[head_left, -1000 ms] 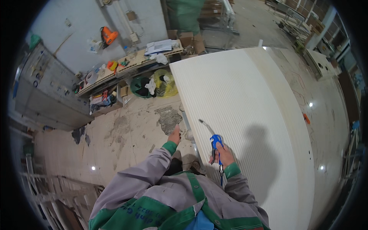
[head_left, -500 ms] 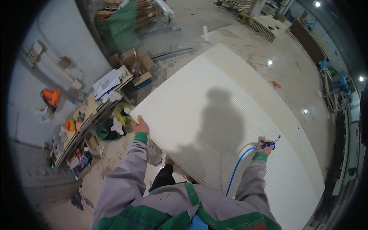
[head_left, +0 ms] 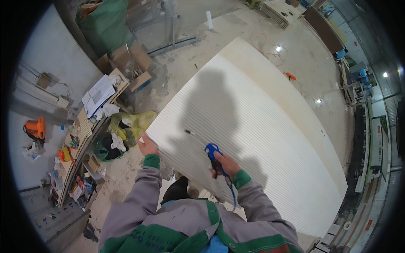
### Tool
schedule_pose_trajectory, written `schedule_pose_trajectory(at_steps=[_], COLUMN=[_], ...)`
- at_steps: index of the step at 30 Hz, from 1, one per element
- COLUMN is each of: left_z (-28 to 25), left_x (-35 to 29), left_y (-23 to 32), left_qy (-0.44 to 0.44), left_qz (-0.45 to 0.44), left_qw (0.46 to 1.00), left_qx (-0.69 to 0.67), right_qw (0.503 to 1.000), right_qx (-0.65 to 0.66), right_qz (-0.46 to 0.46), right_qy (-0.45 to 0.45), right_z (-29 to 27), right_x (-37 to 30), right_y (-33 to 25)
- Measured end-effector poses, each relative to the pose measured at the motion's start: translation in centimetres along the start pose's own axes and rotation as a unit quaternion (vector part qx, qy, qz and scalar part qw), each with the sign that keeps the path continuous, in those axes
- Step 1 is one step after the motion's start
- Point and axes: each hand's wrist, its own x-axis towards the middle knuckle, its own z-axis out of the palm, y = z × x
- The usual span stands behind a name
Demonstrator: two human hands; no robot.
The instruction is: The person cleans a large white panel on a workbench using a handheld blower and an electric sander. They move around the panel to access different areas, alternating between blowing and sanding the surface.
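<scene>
A large white panel [head_left: 278, 164] with fine parallel ribs and a smooth strip along its far side lies before me. At its left corner, my left hand [head_left: 148, 146] is closed on the edge, its fingers partly hidden. My right hand [head_left: 225, 164] is wrapped around the handle of a blue air blow gun [head_left: 213, 151] held over the panel's near left part. A small dark nozzle tip [head_left: 189, 132] shows ahead of the gun, pointing left; the tube between them is hard to make out. From the handle a blue hose [head_left: 233, 198] runs down towards my body.
Along the left wall a cluttered shelf [head_left: 90, 128] carries papers and tools, beside an orange heat gun [head_left: 36, 129]. Plastic bags [head_left: 137, 122] and an open cardboard box [head_left: 135, 63] stand past the left corner. An orange tool [head_left: 290, 76] lies on the floor beyond the panel.
My right hand has swung left across the panel with the blow gun, from its right part to near the left corner. My left hand stays at the corner. The view has shifted slightly.
</scene>
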Motion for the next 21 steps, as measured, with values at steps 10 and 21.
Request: schedule_pose_trajectory(at_steps=[10,21], left_z=[0.7,0.5], left_x=[-0.4,-1.5], left_y=[1.4,4.5], left_qy=[0.020,0.002], left_qz=[0.017,-0.081], left_qw=[0.997,0.989], left_qx=[0.073,0.122], right_qw=[0.999,0.973], right_qx=[0.014,0.136], right_qz=[-0.003,-0.127], right_qy=[0.049,0.137], right_z=[2.1,5.3], right_x=[-9.3,-14.3], right_y=[8.5,14.7])
